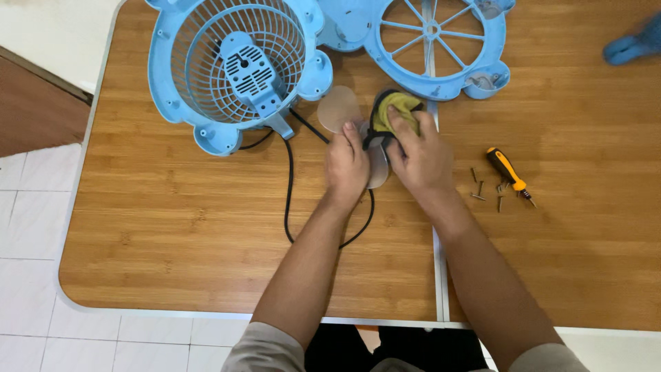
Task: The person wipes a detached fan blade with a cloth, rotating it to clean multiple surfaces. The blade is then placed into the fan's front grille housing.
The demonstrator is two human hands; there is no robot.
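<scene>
While the blue fan housing [234, 69] lies dismantled, screws [485, 187] out, left hand [346, 167] grips the translucent blade [339, 108]; right hand [421, 155] presses a yellow cloth [394, 110] onto it; wiping apparently unfinished, reassembly remaining.

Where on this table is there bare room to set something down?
Bare wood lies left of the black cord, below the blue fan housing, and along the near right, below the screws and screwdriver. The far edge and the middle around both hands are crowded.
</scene>
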